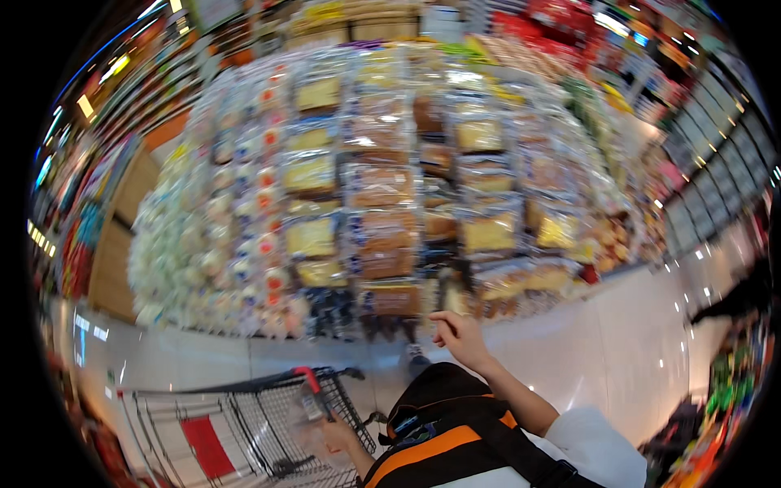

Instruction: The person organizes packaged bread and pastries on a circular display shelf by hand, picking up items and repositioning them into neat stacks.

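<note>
My right hand [457,335] is raised in front of a display of wrapped foods, its index finger extended and the other fingers curled, holding nothing. Just beyond it lie brown plastic-wrapped packs [390,300] at the display's front edge. Low in the view, my left hand [339,435] grips a clear plastic package [308,421] beside the handle [307,377] of a wire shopping cart [244,439]. Blur hides the package's contents, and whether that hand also touches the handle is unclear. A black and orange bag [427,439] hangs across my front.
Rows of yellow wrapped packs [311,235] and pale round packs [177,256] fill the broad display. Shelves of colourful goods [91,226] stand at left, with more goods [726,390] at lower right. Shiny floor tiles [586,341] run along the display. A dark figure [741,293] is at far right.
</note>
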Demonstrator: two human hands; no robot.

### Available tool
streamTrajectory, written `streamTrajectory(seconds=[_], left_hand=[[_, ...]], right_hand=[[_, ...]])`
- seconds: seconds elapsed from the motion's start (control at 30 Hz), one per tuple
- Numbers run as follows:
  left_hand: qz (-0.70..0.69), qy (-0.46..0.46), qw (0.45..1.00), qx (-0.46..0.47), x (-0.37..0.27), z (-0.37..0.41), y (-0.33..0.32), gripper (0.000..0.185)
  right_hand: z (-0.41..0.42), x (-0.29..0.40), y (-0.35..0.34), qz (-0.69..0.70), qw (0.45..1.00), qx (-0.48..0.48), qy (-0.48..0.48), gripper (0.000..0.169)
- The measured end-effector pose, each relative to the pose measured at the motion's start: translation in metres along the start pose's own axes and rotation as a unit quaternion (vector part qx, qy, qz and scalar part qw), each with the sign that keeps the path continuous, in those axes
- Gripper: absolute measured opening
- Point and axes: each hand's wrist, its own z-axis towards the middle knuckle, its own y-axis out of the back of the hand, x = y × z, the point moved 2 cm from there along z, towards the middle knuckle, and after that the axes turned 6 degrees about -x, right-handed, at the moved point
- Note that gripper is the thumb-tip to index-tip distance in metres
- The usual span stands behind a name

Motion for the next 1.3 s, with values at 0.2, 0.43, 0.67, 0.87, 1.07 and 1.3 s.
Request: streamTrajectory(seconds=[0.2, 0.43, 0.67, 0.87, 1.07, 1.3], left_hand=[[-0.064, -0.009, 0.998, -0.015, 0.000, 0.037, 0.002, 0.037], [-0.064, 0.003, 0.998, -0.015, 0.002, 0.103, -0.022, 0.037], [-0.088, -0.027, 0.995, -0.035, -0.016, 0.167, -0.015, 0.040], [-0.122, -0.092, 0.988, -0.036, -0.026, 0.208, -0.002, 0.043], [-0.050, -0.130, 0.989, -0.057, -0.009, 0.238, -0.007, 0.044], [-0.067, -0.131, 0.985, -0.092, 0.023, 0.279, -0.044, 0.040]], right_hand=[[0.045, 0.033, -0.061, 0.014, 0.995, 0.095, 0.012, 0.022], [0.069, 0.056, -0.097, -0.019, 0.987, 0.157, 0.036, 0.022], [0.068, 0.048, -0.134, -0.042, 0.989, 0.128, 0.068, 0.022], [0.066, 0.062, -0.168, -0.054, 0.993, 0.085, 0.053, 0.021], [0.060, 0.061, -0.183, -0.059, 0.995, 0.051, 0.063, 0.020], [0.051, 0.067, -0.172, -0.067, 0.996, 0.051, 0.033, 0.020]])
